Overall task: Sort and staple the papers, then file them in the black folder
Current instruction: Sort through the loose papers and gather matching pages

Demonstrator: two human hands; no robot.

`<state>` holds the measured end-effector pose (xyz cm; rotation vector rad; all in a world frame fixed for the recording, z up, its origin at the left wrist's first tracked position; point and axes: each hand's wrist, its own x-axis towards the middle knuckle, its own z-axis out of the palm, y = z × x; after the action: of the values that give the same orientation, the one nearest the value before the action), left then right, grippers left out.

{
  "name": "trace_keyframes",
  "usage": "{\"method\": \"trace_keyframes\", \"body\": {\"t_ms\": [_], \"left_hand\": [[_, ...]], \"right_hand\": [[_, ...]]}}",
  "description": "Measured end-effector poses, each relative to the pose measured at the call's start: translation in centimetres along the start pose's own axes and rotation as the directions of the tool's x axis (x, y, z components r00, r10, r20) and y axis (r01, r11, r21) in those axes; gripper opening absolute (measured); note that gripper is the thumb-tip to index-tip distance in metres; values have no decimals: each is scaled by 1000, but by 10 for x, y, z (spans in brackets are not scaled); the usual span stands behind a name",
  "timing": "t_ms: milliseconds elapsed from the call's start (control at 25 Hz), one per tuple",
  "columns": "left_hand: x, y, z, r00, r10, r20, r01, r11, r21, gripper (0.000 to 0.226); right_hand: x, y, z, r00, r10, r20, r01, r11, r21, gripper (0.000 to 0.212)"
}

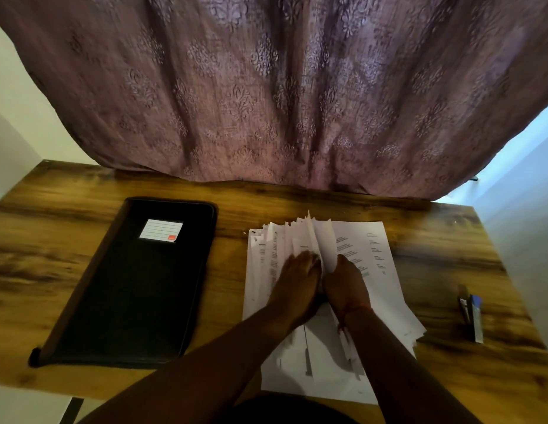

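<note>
A loose pile of white printed papers (pixel 373 255) lies spread on the wooden table in front of me. My left hand (pixel 297 283) rests on the fanned sheets at the pile's left, fingers spread over them. My right hand (pixel 346 283) holds a few raised sheets (pixel 321 240) that stand up between the two hands. The black folder (pixel 138 286) lies shut to the left, with a white label (pixel 161 230) on its cover. A stapler (pixel 471 313) lies on the table to the right of the pile.
The wooden table (pixel 67 215) has bare wood between folder and papers and along its back edge. A purple patterned curtain (pixel 282 87) hangs behind the table and touches its far edge. The table's right edge is just beyond the stapler.
</note>
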<state>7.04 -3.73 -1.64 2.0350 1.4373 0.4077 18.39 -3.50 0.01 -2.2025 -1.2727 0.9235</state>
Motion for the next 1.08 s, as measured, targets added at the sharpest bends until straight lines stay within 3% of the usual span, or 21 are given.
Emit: {"method": "trace_keyframes", "body": {"t_ms": [80, 120, 160, 240, 320, 360, 440, 560, 640, 840, 1000, 1080], "left_hand": [[-1, 10, -6, 975, -109, 191, 184, 881, -436, 39], [-2, 14, -3, 958, -173, 230, 275, 789, -550, 29], [-3, 21, -3, 905, -311, 291, 424, 585, -691, 19], [1, 26, 6, 811, -456, 366, 535, 328, -778, 20], [7, 26, 15, 820, -451, 353, 559, 497, -663, 27], [11, 25, 18, 867, -395, 304, 498, 702, -510, 30], [16, 19, 29, 927, -340, 159, 370, 897, -241, 32], [15, 12, 34, 944, -328, -27, 328, 945, 7, 41], [11, 8, 32, 930, -362, -67, 366, 928, 72, 47], [13, 0, 31, 883, -458, -103, 454, 889, -61, 43], [9, 2, 27, 940, -320, -119, 315, 947, -58, 30], [6, 8, 22, 966, -252, -64, 240, 960, -146, 29]], "right_hand": [[1, 1, -7, 1000, 6, -21, -6, 1000, -10, 35], [0, 1, -10, 1000, 10, -24, -11, 1000, -29, 35], [0, 3, -13, 1000, 11, -26, -12, 998, -56, 34], [-1, 6, -16, 1000, 22, -16, -24, 993, -111, 34], [-1, 10, -14, 1000, 30, -4, -30, 988, -153, 34], [-2, 13, -13, 1000, 28, 4, -27, 986, -166, 34], [-3, 18, -11, 999, 25, 26, -20, 986, -168, 29], [-6, 25, -8, 999, 24, 49, -16, 989, -149, 29], [-5, 26, -9, 998, 19, 54, -11, 991, -133, 36], [-2, 23, -9, 998, -43, 48, 47, 996, -75, 39], [1, 20, -5, 996, -62, 67, 65, 997, -49, 38], [4, 25, -3, 997, -35, 62, 35, 999, -4, 30]]}}
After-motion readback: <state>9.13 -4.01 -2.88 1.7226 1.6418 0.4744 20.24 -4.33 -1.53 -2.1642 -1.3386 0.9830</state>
